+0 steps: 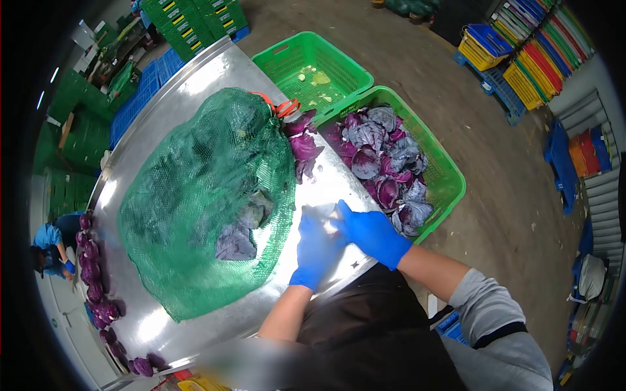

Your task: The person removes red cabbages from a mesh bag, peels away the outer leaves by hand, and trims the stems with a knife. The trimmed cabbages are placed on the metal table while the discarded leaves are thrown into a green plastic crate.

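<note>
My left hand (317, 251), in a blue glove, is over the front edge of the steel table (326, 173), with its fingers partly smeared by a blurred patch. Close against it, my right hand (372, 233), also gloved in blue, has its fingers bent inward with the fingertips near the left hand's; I cannot tell what is between them. Left of my hands a big green mesh bag (195, 189) lies on the table, with purple-grey leaves (236, 242) showing in it and an orange tie (287, 107) at its far end. Loose red cabbage leaves (304, 146) lie beside it.
A green crate (450, 186) full of red cabbage leaves stands at the table's right side. Behind it, another green crate (261, 60) holds a few scraps. Red cabbages (93, 270) line the left table edge, where a person (49, 238) works. Stacked crates (531, 72) stand far right.
</note>
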{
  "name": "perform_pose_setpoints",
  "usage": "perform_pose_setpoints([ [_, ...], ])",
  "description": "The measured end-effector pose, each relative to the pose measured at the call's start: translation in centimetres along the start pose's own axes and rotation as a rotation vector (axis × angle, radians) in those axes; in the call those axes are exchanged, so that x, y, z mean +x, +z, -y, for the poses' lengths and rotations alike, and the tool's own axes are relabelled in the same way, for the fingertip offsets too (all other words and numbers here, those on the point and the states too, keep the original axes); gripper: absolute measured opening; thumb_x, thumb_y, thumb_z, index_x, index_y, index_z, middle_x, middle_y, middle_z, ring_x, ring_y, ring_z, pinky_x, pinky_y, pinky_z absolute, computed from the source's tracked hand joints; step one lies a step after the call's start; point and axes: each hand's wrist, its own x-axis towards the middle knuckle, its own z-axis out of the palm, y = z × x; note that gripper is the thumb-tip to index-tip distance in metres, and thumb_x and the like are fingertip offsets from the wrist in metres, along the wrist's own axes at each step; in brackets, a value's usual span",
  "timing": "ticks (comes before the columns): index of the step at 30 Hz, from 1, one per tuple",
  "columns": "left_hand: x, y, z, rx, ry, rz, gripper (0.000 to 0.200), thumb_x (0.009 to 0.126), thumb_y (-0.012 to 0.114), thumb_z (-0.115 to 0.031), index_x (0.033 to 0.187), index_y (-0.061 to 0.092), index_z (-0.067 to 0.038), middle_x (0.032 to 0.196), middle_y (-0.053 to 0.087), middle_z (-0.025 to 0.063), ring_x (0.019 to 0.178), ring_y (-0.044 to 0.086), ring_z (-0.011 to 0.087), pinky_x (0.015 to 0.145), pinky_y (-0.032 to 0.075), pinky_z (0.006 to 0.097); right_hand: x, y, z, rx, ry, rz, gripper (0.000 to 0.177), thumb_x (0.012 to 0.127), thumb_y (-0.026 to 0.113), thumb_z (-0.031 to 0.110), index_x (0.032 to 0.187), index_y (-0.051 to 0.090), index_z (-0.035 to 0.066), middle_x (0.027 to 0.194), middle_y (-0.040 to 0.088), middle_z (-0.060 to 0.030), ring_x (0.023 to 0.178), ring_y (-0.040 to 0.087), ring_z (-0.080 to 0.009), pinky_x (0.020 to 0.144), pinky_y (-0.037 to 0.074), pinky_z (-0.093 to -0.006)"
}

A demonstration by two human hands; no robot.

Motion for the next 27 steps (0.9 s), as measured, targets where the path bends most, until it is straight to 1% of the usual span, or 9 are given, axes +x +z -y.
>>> perform_pose_setpoints([
  [4,-1.9,2.2,2.3,0.095,0.210,-0.155,0.119,0.050,0.085,-0.039,0.137,0.018,0.007,0.131,0.036,0.0263,0.117,0.043,0.0399,0.088,0.045,0.0425,3.2,-1.8,-2.9,0.607,0.289,0.008,0.028,0.090,0.050,0.032,0.088,0.062,0.007,0.080,0.064,-0.0168,0.077,0.063,-0.0308,0.067,0.049,-0.0376],
  [8,-1.4,1.4,4.3,-0.077,0.188,-0.129,0.117,0.053,0.085,-0.038,0.139,0.016,0.004,0.138,0.029,0.0259,0.126,0.035,0.0377,0.100,0.037,0.0398,2.9,3.1,-4.4,0.254,0.112,-0.241,0.024,0.087,0.051,0.031,0.092,0.059,0.009,0.078,0.063,-0.0153,0.072,0.062,-0.0329,0.065,0.049,-0.0399],
  [12,-0.4,0.6,5.2,-0.267,0.261,-0.075,0.119,0.054,0.085,-0.038,0.139,0.015,0.004,0.139,0.028,0.0236,0.127,0.035,0.0352,0.102,0.034,0.0390,3.4,-1.8,-2.5,0.130,0.507,-0.156,0.028,0.086,0.054,0.029,0.101,0.058,0.006,0.089,0.063,-0.0173,0.085,0.061,-0.0310,0.075,0.048,-0.0377],
  [14,-0.5,-1.4,2.7,-0.279,0.412,0.014,0.106,0.056,0.083,-0.009,0.141,0.020,-0.004,0.139,0.029,0.0136,0.126,0.034,0.0236,0.105,0.031,0.0335,2.5,-1.5,-1.1,0.506,-0.092,-0.182,0.038,0.085,0.057,0.027,0.117,0.054,0.006,0.101,0.063,-0.0170,0.091,0.062,-0.0249,0.081,0.048,-0.0344],
  [15,-1.1,-2.7,1.2,-0.971,-0.003,0.321,0.103,0.058,0.081,-0.007,0.141,0.020,-0.004,0.140,0.030,0.0124,0.126,0.034,0.0243,0.106,0.030,0.0339,2.2,-1.4,-1.1,0.547,-0.088,-0.105,0.047,0.084,0.060,0.028,0.124,0.051,0.006,0.110,0.061,-0.0145,0.097,0.060,-0.0192,0.084,0.046,-0.0312],
  [16,-1.4,-1.1,3.4,-0.556,0.211,-0.102,0.100,0.060,0.079,-0.007,0.141,0.021,-0.003,0.139,0.031,0.0126,0.125,0.036,0.0252,0.106,0.030,0.0343,2.0,-1.3,-1.7,0.458,0.002,0.018,0.045,0.082,0.063,0.031,0.119,0.056,0.006,0.105,0.062,-0.0118,0.094,0.060,-0.0176,0.083,0.047,-0.0306],
  [18,-2.9,1.6,5.3,-0.617,0.215,-0.305,0.097,0.063,0.078,-0.009,0.141,0.020,-0.002,0.139,0.031,0.0143,0.125,0.036,0.0261,0.106,0.029,0.0351,1.1,-1.1,-2.2,0.628,0.173,0.003,0.040,0.082,0.064,0.034,0.110,0.060,0.006,0.101,0.063,-0.0118,0.093,0.060,-0.0180,0.081,0.047,-0.0299],
  [24,-0.4,1.5,-0.5,-0.579,0.067,-0.272,0.100,0.062,0.080,-0.017,0.138,0.018,0.005,0.132,0.034,0.0171,0.122,0.036,0.0260,0.104,0.029,0.0355,-0.2,0.4,-2.0,0.428,0.269,-0.090,0.045,0.078,0.067,0.044,0.099,0.061,0.004,0.089,0.066,-0.0129,0.078,0.065,-0.0242,0.071,0.050,-0.0332],
  [27,0.5,2.1,-0.1,-0.459,0.061,-0.331,0.097,0.059,0.080,-0.015,0.135,0.023,0.005,0.126,0.038,0.0161,0.117,0.040,0.0243,0.101,0.032,0.0347,-0.4,-0.3,-1.5,0.136,0.149,-0.114,0.053,0.085,0.055,0.046,0.121,0.051,0.008,0.084,0.065,-0.0148,0.062,0.062,-0.0300,0.057,0.049,-0.0384],
])
